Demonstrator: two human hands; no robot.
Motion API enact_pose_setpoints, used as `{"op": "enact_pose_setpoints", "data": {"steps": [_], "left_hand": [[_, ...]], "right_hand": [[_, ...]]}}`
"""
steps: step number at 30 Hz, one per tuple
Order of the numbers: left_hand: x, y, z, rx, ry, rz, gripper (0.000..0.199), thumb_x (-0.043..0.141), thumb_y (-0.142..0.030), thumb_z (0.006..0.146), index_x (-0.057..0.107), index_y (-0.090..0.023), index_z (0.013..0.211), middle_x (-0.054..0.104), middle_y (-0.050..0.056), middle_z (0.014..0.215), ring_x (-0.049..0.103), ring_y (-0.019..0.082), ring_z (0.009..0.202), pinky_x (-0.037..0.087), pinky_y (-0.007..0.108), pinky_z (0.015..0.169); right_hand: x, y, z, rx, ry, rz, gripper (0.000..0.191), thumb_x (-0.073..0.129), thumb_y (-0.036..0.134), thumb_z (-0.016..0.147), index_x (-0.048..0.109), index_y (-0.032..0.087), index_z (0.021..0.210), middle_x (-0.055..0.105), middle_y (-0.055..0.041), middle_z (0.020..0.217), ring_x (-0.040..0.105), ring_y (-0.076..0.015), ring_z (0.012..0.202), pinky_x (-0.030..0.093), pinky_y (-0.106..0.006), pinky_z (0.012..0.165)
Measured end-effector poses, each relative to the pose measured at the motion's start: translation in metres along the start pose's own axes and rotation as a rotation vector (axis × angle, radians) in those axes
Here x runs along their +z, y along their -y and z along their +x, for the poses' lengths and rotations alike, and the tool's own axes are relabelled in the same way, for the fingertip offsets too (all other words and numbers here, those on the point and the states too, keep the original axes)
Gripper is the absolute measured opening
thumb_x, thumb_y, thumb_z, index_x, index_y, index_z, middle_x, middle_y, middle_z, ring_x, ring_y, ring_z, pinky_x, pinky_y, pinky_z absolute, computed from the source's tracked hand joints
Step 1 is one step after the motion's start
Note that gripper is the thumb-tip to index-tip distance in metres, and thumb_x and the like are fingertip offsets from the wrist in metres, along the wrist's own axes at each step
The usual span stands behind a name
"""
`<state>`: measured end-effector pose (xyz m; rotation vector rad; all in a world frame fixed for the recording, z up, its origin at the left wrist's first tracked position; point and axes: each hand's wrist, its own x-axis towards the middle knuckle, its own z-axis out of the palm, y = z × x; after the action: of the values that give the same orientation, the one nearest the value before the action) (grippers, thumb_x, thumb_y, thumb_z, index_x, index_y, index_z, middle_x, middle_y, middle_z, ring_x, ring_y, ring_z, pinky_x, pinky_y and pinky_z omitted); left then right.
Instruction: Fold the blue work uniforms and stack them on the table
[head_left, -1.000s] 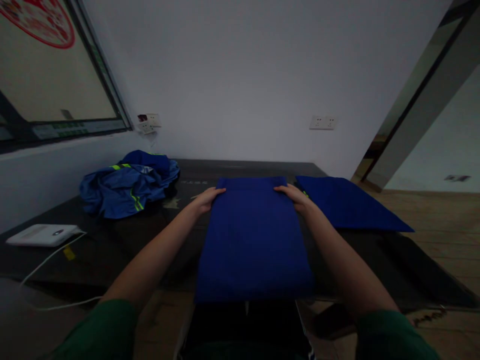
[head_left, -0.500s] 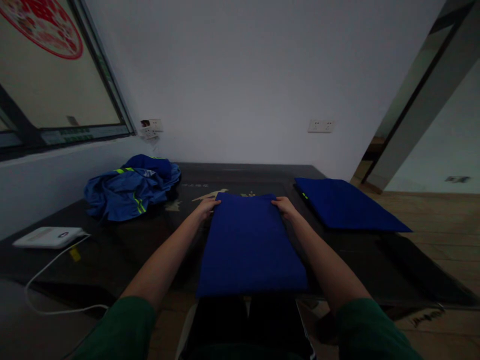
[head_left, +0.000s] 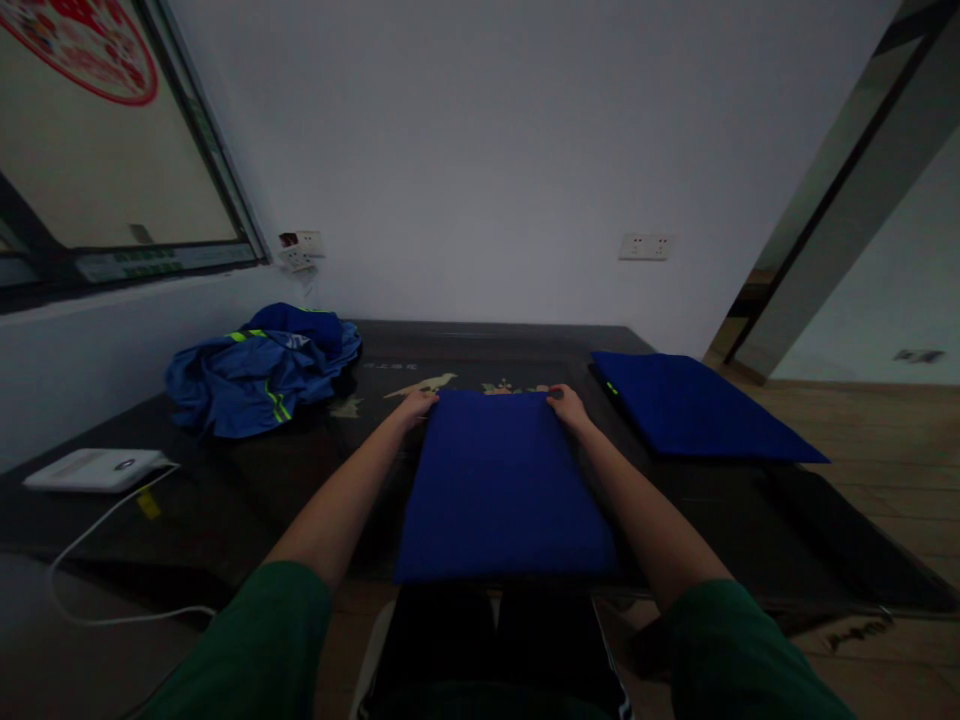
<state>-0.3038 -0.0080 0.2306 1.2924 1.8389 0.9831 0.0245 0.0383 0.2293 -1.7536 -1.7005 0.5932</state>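
A folded blue cloth [head_left: 506, 490], smooth and roughly rectangular, lies lengthwise before me, its near end at the table's front edge. My left hand [head_left: 417, 405] is closed on its far left corner, thumb and fingers pinching the edge. At the far right corner, my right hand [head_left: 568, 405] grips the cloth in the same way. Over to the right rests a larger folded blue garment [head_left: 697, 405] with a small yellow-green strip at its left edge. A crumpled heap of blue clothing [head_left: 262, 370] with yellow-green stripes sits at the back left.
The dark, glossy table [head_left: 480, 345] has a bird-and-flower pattern and stands against the wall. A white device [head_left: 94, 470] with a white cable [head_left: 79, 545] lies at the left. Wall sockets [head_left: 645, 247] are behind. A dark flat panel [head_left: 855, 530] is at the right.
The far edge of the cloth has gone down slightly and the cloth lies flatter, showing more of the table's flower pattern behind it. Both hands stay at its far corners.
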Motion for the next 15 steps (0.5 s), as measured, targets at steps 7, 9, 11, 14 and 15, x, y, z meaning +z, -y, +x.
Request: {"op": "enact_pose_setpoints", "data": {"steps": [7,9,11,14,15], "left_hand": [[0.007,0.002,-0.002,0.093,-0.210,0.287,0.010,0.066,-0.020,0.074,0.060,-0.016,0.068,0.067,0.008,0.077,0.064,0.024,0.086,0.044,0.028,0.072],[0.010,0.003,-0.003,0.130,-0.241,0.341,0.008,0.065,-0.020,0.075,0.061,-0.017,0.069,0.068,0.009,0.081,0.064,0.025,0.090,0.044,0.029,0.073],[0.011,0.004,-0.005,0.161,-0.259,0.376,0.007,0.064,-0.020,0.077,0.062,-0.018,0.071,0.068,0.010,0.083,0.064,0.026,0.090,0.045,0.032,0.075],[0.009,0.003,-0.009,0.224,-0.275,0.389,0.007,0.064,-0.022,0.079,0.064,-0.017,0.083,0.068,0.012,0.088,0.064,0.029,0.091,0.047,0.037,0.077],[0.007,0.001,-0.011,0.259,-0.279,0.387,0.013,0.064,-0.023,0.080,0.064,-0.016,0.091,0.067,0.014,0.093,0.063,0.030,0.095,0.047,0.038,0.079]], "right_hand": [[0.004,0.007,-0.023,-0.134,-0.008,-0.209,0.036,0.051,0.014,0.088,0.055,0.023,0.123,0.062,-0.0086,0.116,0.060,-0.0202,0.106,0.043,-0.029,0.088],[0.009,0.008,-0.032,-0.153,-0.010,-0.269,0.040,0.045,0.014,0.091,0.051,0.025,0.129,0.058,-0.0101,0.122,0.060,-0.0212,0.105,0.043,-0.031,0.087],[0.012,0.009,-0.039,-0.166,-0.014,-0.320,0.043,0.037,0.013,0.094,0.046,0.027,0.134,0.054,-0.0117,0.125,0.062,-0.0216,0.100,0.044,-0.033,0.084],[0.008,0.012,-0.043,-0.194,-0.027,-0.380,0.046,0.027,0.013,0.095,0.044,0.026,0.136,0.050,-0.0148,0.127,0.062,-0.0236,0.098,0.046,-0.036,0.081],[0.005,0.013,-0.042,-0.206,-0.034,-0.396,0.046,0.026,0.013,0.095,0.045,0.025,0.136,0.049,-0.0157,0.128,0.061,-0.0248,0.102,0.046,-0.037,0.082]]}}
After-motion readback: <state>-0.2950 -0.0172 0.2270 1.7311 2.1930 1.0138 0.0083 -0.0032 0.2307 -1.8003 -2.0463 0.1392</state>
